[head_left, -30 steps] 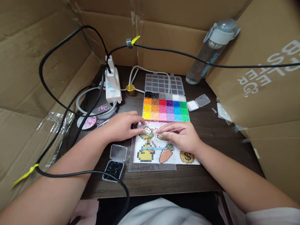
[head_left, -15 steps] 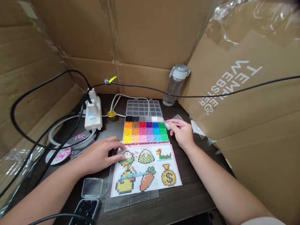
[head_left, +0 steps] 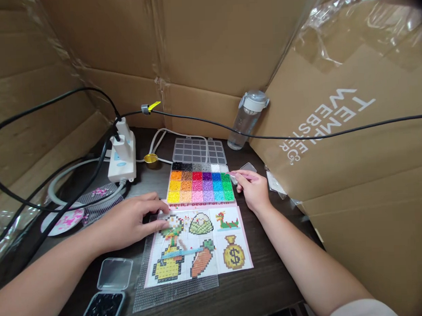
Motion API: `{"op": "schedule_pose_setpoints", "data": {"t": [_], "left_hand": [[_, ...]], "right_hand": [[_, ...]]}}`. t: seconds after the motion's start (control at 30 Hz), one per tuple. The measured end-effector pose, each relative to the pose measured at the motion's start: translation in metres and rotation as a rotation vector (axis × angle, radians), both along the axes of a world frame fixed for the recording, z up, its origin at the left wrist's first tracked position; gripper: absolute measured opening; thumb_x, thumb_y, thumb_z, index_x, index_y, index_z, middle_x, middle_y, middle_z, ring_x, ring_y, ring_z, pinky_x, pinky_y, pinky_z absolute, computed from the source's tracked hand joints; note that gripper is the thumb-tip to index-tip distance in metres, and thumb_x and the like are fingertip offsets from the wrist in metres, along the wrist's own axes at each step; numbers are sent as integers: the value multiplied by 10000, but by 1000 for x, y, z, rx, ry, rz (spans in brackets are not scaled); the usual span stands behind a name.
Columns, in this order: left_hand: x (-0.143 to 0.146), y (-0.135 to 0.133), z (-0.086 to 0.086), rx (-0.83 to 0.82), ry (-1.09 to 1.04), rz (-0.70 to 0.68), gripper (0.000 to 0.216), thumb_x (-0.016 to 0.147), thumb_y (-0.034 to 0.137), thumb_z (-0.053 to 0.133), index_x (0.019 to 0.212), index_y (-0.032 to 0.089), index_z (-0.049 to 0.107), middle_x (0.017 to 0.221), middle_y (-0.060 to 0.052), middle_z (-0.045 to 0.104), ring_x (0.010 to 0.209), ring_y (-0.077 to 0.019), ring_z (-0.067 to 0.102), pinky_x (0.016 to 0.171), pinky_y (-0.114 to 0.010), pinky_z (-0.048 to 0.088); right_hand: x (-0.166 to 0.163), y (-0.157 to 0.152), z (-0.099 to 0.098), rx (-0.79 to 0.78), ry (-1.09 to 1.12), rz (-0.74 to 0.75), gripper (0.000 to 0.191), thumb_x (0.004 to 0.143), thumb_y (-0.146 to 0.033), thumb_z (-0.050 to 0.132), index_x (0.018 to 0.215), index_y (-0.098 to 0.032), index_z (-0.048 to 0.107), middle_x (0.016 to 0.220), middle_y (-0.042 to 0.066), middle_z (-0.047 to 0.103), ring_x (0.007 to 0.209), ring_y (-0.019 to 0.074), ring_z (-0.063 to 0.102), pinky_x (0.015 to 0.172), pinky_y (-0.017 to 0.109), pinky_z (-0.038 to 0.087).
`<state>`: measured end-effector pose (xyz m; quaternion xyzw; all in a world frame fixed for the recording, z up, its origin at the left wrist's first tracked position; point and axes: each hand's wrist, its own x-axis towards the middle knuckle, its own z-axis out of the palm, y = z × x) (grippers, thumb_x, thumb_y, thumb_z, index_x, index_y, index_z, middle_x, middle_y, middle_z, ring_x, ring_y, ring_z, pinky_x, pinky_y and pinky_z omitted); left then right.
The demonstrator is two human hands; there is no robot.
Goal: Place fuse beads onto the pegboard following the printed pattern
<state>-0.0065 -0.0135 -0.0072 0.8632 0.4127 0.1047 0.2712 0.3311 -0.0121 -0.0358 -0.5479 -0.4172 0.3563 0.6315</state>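
Note:
In my right hand (head_left: 253, 189) is a pair of pink tweezers (head_left: 248, 175), gripped between thumb and fingers. The tips reach the right side of the bead box (head_left: 201, 202), by the green beads (head_left: 226, 181). My left hand (head_left: 143, 219) rests with thumb and index finger apart at the upper left of the clear pegboard (head_left: 175, 293). Under the pegboard lies a printed pattern sheet (head_left: 243, 256) with pixel pictures, including a carrot, a dragon boat and a money bag. Coloured beads sit on the pegboard over the upper pictures.
A black-filled small case (head_left: 104, 308) stands open at lower left. At left are a power strip (head_left: 122, 169), black cables (head_left: 59, 94), a white disc (head_left: 62, 222) with pink beads and a gold cup (head_left: 151, 160). A water bottle (head_left: 246, 121) stands behind, near cardboard walls (head_left: 199, 46).
The view has shifted slightly, so the table items sit a little further left and lower. The tweezers stay near the green beads; my left hand remains on the pegboard.

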Motion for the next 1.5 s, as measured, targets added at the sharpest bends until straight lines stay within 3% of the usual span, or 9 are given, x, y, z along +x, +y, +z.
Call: {"op": "schedule_pose_setpoints", "data": {"t": [0.97,1.1,1.17,1.27,1.37,1.5], "left_hand": [[0,5,-3,20,45,-38,353,903,540,634,1075,269,780,972,-52,674,839,-203,651,745,-303,447],[3,2,1,24,77,-54,352,902,496,648,1121,252,777,1000,-62,683,855,-202,647,767,-307,451],[5,0,3,18,95,-52,351,892,489,665,1111,237,776,1011,-65,687,844,-197,646,769,-306,454],[7,-3,6,9,112,-46,358,896,475,668,1125,217,767,1020,-71,691,889,-212,657,790,-313,457],[8,-4,6,22,108,-51,337,900,443,668,1125,212,768,1015,-70,692,898,-213,658,792,-315,454],[8,-3,4,41,93,-66,319,897,442,675,1107,222,771,999,-57,692,892,-203,653,778,-302,449]], "right_hand": [[-1,-3,2,27,12,-38,240,704,-358,809,803,-144,765,867,128,815,437,72,476,425,250,395],[-27,-27,14,44,-67,152,162,787,-319,784,856,-178,826,791,75,805,439,70,495,419,228,384],[-47,-44,21,-51,-173,316,142,817,-282,757,885,-196,847,709,52,788,408,76,494,395,224,394],[-74,-65,28,-63,-247,554,102,794,-236,766,838,-237,857,802,59,820,589,157,701,531,272,567],[-86,-75,27,-35,-289,649,129,796,-204,759,839,-276,858,880,54,835,806,220,792,719,336,649],[-84,-75,17,-74,-297,693,136,809,-217,752,863,-285,856,894,50,838,808,221,800,741,353,662]]}}
